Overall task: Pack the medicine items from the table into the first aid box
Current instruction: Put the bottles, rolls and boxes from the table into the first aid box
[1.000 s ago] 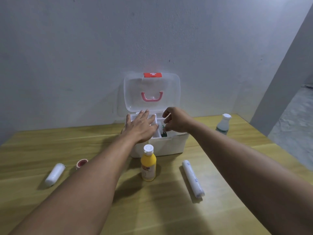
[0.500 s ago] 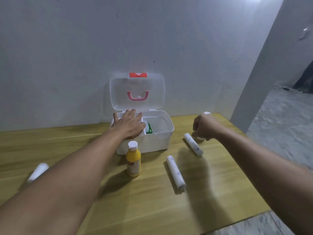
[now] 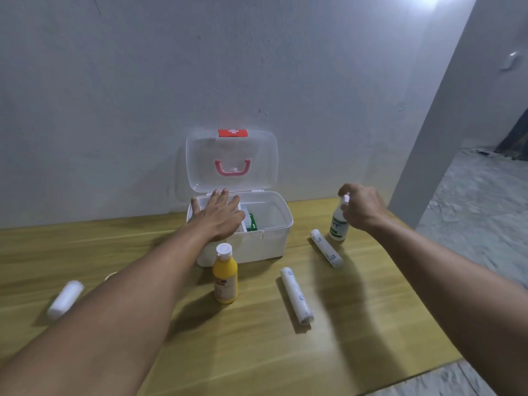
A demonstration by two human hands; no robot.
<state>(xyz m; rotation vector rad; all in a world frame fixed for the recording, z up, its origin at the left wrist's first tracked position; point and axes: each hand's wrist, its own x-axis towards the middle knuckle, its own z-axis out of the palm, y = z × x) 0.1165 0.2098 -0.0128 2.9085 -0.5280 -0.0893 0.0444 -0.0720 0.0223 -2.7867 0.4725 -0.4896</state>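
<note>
Lying nearest on the wooden table (image 3: pixel 357 352) are a white roll (image 3: pixel 295 295) and, far left, a blurred white bandage roll (image 3: pixel 65 299). Upright yellow bottle (image 3: pixel 225 274) stands just before the first aid box (image 3: pixel 257 247), lid raised. Second roll (image 3: pixel 326 248) lies beside a clear spray bottle (image 3: pixel 339 221). Left hand (image 3: pixel 218 214) rests flat, fingers spread, on the box's left rim. Right hand (image 3: pixel 361 208) curls around the spray bottle's top; firm grasp cannot be told

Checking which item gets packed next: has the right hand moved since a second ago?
Yes. The right hand left the first aid box and went right, now closing on the clear bottle.
</note>
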